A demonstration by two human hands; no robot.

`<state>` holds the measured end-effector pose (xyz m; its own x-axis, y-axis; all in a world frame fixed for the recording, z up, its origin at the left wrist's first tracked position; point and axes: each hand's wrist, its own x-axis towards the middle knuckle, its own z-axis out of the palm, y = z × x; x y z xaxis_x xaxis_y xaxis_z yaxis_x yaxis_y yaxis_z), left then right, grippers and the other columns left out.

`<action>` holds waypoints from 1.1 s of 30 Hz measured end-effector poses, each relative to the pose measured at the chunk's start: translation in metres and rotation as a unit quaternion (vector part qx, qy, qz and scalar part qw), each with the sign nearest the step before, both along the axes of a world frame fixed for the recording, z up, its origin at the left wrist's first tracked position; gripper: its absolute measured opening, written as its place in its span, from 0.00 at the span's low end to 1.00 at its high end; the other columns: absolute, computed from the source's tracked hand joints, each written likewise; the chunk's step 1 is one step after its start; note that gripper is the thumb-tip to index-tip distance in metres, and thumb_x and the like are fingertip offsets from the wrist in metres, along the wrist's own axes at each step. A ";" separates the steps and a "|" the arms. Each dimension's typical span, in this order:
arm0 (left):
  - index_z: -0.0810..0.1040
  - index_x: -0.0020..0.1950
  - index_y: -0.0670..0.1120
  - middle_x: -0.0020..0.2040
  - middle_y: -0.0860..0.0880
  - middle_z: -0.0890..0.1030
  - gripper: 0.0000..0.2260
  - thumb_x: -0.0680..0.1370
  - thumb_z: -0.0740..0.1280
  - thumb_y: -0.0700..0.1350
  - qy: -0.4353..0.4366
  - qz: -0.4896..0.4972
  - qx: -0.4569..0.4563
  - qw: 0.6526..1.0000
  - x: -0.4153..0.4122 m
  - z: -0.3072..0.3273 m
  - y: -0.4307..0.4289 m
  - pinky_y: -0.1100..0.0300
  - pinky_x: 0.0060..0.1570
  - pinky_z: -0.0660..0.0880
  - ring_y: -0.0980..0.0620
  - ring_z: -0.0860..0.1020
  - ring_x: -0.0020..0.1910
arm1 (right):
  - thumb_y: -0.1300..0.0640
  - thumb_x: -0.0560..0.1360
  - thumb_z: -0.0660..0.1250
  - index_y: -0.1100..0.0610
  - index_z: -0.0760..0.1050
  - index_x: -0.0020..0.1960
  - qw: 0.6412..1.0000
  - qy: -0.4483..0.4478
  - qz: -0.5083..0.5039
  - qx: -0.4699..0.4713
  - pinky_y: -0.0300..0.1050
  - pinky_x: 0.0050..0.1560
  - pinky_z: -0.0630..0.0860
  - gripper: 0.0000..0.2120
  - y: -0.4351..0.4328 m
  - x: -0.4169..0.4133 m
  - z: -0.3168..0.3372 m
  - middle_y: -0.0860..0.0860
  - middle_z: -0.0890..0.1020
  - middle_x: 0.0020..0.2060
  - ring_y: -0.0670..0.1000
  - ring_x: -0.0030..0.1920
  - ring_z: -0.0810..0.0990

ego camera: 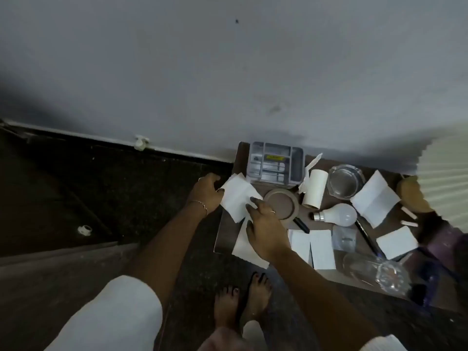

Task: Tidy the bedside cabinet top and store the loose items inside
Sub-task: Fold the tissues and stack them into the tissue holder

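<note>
Several loose things lie on the cabinet (224, 230) top, and none looks stored; its inside is out of view. Nearest, at the right front edge, a bottle (372, 271) lies on its side, with two folded papers (312, 248) just left of it. At the near-left corner a lower sheet (241, 248) overhangs the edge, partly under the right hand (266, 231).

That hand hovers palm down, fingers apart, with one fingertip laid on the upper sheet (235, 196), likely pinning it so it does not slide. It clasps nothing that I can see. The left hand (206, 193) pinches the same sheet by its left edge, thumb on top, probably to lift or fold it. Gathering papers first seems sensible: they are flat, light and cover the other things.

Farther right lie a bulb (339, 215) and a pen (368, 239), both likely to roll if nudged. Beyond the right hand sits a tape (278, 191) ring, then a tube (315, 188) on its side and a glass ashtray (345, 181). Farthest, against the wall, stands an organizer (274, 163); small bits may go into it.
</note>
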<state>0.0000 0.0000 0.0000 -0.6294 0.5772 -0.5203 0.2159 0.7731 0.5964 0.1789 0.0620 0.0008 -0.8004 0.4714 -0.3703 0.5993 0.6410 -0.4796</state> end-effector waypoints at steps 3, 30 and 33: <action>0.61 0.73 0.42 0.70 0.42 0.69 0.29 0.75 0.68 0.44 -0.069 0.002 -0.055 0.996 -0.004 -0.015 0.005 0.56 0.62 0.69 0.43 0.70 0.66 | 0.59 0.78 0.58 0.61 0.63 0.74 0.999 -0.002 0.035 0.006 0.48 0.74 0.58 0.24 -0.002 -0.008 -0.015 0.58 0.62 0.74 0.57 0.75 0.59; 0.76 0.52 0.45 0.56 0.42 0.78 0.06 0.75 0.65 0.40 -0.422 0.419 0.200 0.779 0.039 0.031 -0.035 0.52 0.50 0.79 0.45 0.78 0.53 | 0.60 0.79 0.60 0.57 0.77 0.52 0.659 0.177 -0.519 -0.514 0.43 0.54 0.76 0.08 -0.026 -0.023 0.014 0.53 0.82 0.47 0.50 0.48 0.80; 0.76 0.53 0.43 0.53 0.42 0.80 0.07 0.76 0.65 0.40 -0.464 0.409 0.233 0.750 0.053 0.041 -0.038 0.54 0.48 0.80 0.46 0.80 0.49 | 0.49 0.80 0.61 0.54 0.76 0.59 0.587 0.196 -0.537 -0.573 0.44 0.51 0.77 0.12 -0.026 -0.023 0.024 0.50 0.82 0.47 0.49 0.49 0.80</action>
